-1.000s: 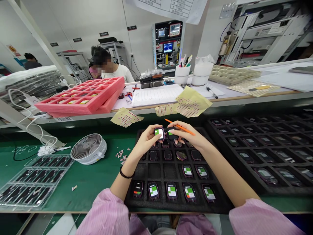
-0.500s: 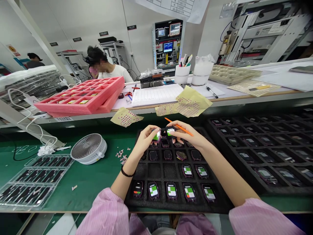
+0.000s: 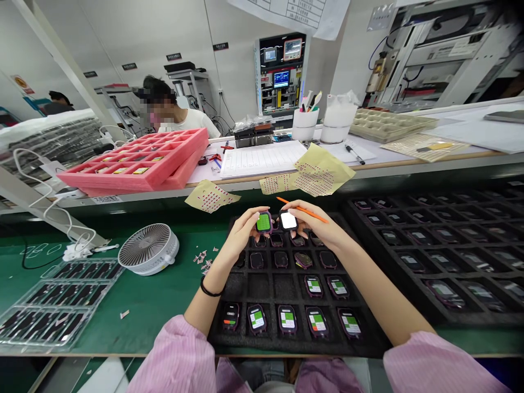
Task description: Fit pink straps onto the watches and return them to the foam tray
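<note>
My left hand is closed around a smartwatch body whose lit screen shows green. In my right hand is a second smartwatch body with a white screen. An orange pen-like stick also rests across that hand, its tip pointing up and left. Both watches are held side by side, screens towards me, above a black foam tray. Several more watch bodies lie in the tray's compartments; the front row, such as one watch, has lit screens, while those further back are dark.
A second black foam tray of watches lies to the right. On the left are a round fan and clear plastic trays. Pink foam trays, yellow sticker sheets and a white cup occupy the shelf. A person sits beyond it.
The watch in my left hand has turned so its green screen faces me. The right watch's screen has gone from green and white to plain white.
</note>
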A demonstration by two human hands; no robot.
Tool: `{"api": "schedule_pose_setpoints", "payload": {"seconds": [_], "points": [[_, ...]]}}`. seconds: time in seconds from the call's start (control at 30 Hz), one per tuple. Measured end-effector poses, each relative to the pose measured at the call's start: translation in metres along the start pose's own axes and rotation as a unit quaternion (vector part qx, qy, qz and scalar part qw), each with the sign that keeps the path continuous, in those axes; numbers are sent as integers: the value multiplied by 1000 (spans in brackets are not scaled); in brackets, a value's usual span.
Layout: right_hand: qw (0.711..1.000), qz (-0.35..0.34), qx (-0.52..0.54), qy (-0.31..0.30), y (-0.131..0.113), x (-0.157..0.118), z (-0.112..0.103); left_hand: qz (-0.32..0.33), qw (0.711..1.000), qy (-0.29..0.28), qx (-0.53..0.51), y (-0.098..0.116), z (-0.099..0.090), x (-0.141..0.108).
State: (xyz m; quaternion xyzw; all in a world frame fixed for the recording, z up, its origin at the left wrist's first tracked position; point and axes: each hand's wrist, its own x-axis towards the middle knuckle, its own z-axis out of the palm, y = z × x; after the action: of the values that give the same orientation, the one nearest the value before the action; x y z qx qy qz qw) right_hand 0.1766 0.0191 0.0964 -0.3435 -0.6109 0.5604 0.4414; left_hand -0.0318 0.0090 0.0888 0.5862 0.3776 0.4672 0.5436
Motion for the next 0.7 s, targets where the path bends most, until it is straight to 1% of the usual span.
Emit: {"api": "schedule_pose_setpoints", "payload": {"seconds": [0.1,0.27,0.33,0.5,0.7], "points": [[1000,-6,-7,-9,0,0,-1,0,1000,2,-3,0,0,1],[998,-13,-19,-53,-4,-4,-4,2,1000,-1,-8,-1,-1,1],[998,-11,-21,-57,-4,-4,-5,2,1000,-3,-6,-1,-1,1],[999,-18,-27,-20,1,0,-5,6,1000,-11,-2,-2,-2,1],[999,2,-7,49,1,0,-1,1,1000,-16,-5,-1,-1,1]]}}
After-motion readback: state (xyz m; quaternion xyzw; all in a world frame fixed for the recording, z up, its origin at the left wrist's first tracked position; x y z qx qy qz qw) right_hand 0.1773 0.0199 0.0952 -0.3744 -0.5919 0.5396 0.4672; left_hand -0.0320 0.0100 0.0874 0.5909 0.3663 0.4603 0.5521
